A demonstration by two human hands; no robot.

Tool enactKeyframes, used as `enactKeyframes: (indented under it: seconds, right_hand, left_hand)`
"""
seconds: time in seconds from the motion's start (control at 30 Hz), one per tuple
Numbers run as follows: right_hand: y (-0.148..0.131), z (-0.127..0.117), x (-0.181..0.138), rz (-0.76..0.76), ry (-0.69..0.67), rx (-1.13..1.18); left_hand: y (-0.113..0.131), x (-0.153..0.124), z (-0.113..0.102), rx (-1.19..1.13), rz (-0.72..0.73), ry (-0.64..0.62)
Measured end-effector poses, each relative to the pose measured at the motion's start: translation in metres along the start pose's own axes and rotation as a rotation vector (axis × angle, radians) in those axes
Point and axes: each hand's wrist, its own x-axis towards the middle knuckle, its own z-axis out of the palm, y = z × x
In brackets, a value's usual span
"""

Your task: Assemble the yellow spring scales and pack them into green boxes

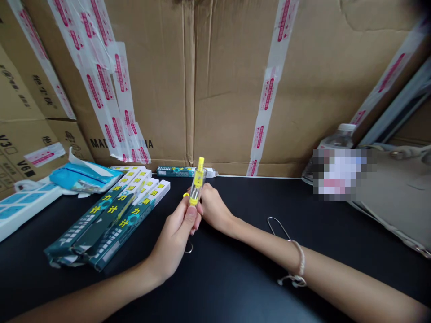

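Note:
My left hand (177, 231) is closed around a spring scale (195, 188), a clear tube with a yellow top and yellow inner parts. The scale points up and away from me, a little tilted. Just behind it, my right hand (215, 208) is curled close against the tube; its fingertips are hidden, so what it grips cannot be seen. Below my left hand a small metal hook (189, 247) shows. A bent wire hook (278, 226) lies on the black table beside my right forearm.
Several dark green printed boxes (111, 215) lie side by side at left. One similar box (175, 172) rests against the cardboard wall (229, 89). A blue packet (87, 176) and a white power strip (30, 204) are far left. A plastic bottle (336, 138) and beige bag (393, 193) stand right.

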Motion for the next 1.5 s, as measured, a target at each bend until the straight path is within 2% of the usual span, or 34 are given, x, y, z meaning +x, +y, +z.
enactKeyframes:
  seconds: [0.2,0.3,0.4,0.5,0.7,0.9,1.03,1.27,1.5]
  right_hand:
    - [0.004,-0.04,-0.057,0.047,0.045,0.209]
    - [0.015,-0.061,-0.088,0.173,0.077,0.306]
    - [0.024,-0.076,-0.103,0.257,0.122,0.336]
    - [0.021,-0.086,-0.103,0.306,0.178,0.418]
    - [0.004,-0.095,-0.096,0.274,0.306,0.537]
    - [0.009,-0.094,-0.098,0.239,0.338,0.518]
    - [0.016,-0.093,-0.098,0.272,0.364,0.491]
    - [0.02,-0.088,-0.098,0.278,0.283,0.511]
    - [0.018,-0.087,-0.099,0.359,0.199,0.57]
  left_hand:
    - [0.001,0.002,-0.009,0.229,-0.015,-0.074]
    - [0.003,0.001,-0.013,0.285,-0.062,-0.137]
    - [0.007,-0.002,-0.018,0.337,-0.096,-0.175]
    - [0.01,-0.003,-0.021,0.413,-0.101,-0.189]
    - [0.01,-0.001,-0.021,0.56,-0.101,-0.291]
    - [0.008,0.001,-0.021,0.577,-0.106,-0.305]
    - [0.007,0.001,-0.022,0.564,-0.134,-0.316]
    - [0.004,0.001,-0.023,0.546,-0.176,-0.312]
    - [0.011,0.004,-0.022,0.468,-0.228,-0.277]
